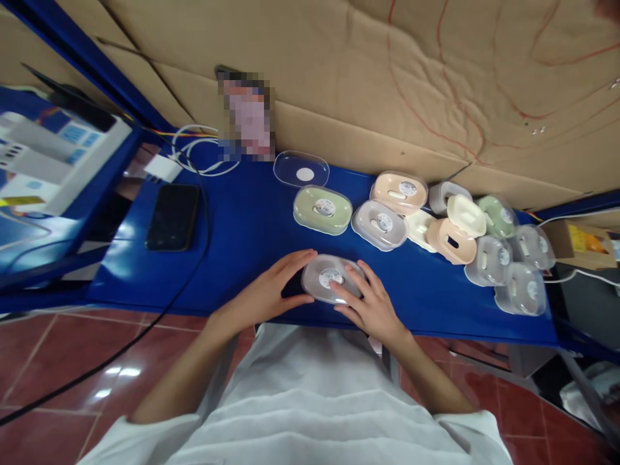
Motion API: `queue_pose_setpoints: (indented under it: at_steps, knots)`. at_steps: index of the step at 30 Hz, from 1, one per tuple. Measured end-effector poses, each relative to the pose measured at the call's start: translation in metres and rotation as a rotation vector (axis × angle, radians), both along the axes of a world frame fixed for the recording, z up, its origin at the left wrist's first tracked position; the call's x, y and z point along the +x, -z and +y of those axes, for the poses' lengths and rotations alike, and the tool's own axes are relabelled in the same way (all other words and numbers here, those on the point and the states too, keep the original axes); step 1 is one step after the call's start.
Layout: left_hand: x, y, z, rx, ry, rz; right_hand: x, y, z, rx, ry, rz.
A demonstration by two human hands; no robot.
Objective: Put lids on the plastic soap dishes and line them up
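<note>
A grey soap box (317, 278) with a clear lid and a round label lies near the front edge of the blue table. My left hand (278, 287) grips its left end, thumb on the near side and fingers on the far side. Over the right end, my right hand (371, 300) is curled, with fingers resting on the lid. Just beyond the hands sits a green soap box (314, 219) under a clear lid. A grey one (371, 229) and a peach one (387, 184) stand to its right. Behind the green box lies a loose clear lid (290, 169) with a white label.
Several more soap boxes (516, 287) crowd the table's right end, near peach (465, 252) and cream (467, 216) open parts. At left lie a black phone (173, 216), a white charger (163, 168) and a black cable (206, 223). A cardboard wall (339, 77) backs the blue table (242, 245).
</note>
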State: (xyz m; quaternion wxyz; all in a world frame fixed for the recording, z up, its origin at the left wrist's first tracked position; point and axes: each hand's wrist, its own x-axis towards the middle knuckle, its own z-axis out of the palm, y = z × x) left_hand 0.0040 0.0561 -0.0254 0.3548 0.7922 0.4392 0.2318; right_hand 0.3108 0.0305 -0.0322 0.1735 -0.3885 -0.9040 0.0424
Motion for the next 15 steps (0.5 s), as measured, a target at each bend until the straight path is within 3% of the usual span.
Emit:
queue_pose_setpoints:
  at_steps: [3,5,7,9,12,15]
  knots:
    - [-0.008,-0.01,0.04,0.124,-0.045,0.04,-0.005,-0.002,-0.007,0.02,0.148,0.01]
    - [-0.01,-0.013,0.074,0.25,-0.179,0.112,-0.011,-0.007,-0.016,-0.015,0.216,0.019]
    - [-0.01,-0.012,0.107,0.334,-0.3,0.284,-0.017,-0.012,-0.026,-0.074,0.221,0.027]
    - [-0.007,-0.009,0.132,0.33,-0.331,0.453,-0.021,-0.016,-0.034,-0.112,0.199,0.033]
    - [-0.002,-0.004,0.148,0.313,-0.31,0.58,-0.025,-0.018,-0.039,-0.095,0.185,0.048]
    - [-0.004,-0.003,0.14,0.352,-0.294,0.564,-0.025,-0.016,-0.038,-0.048,0.155,0.073]
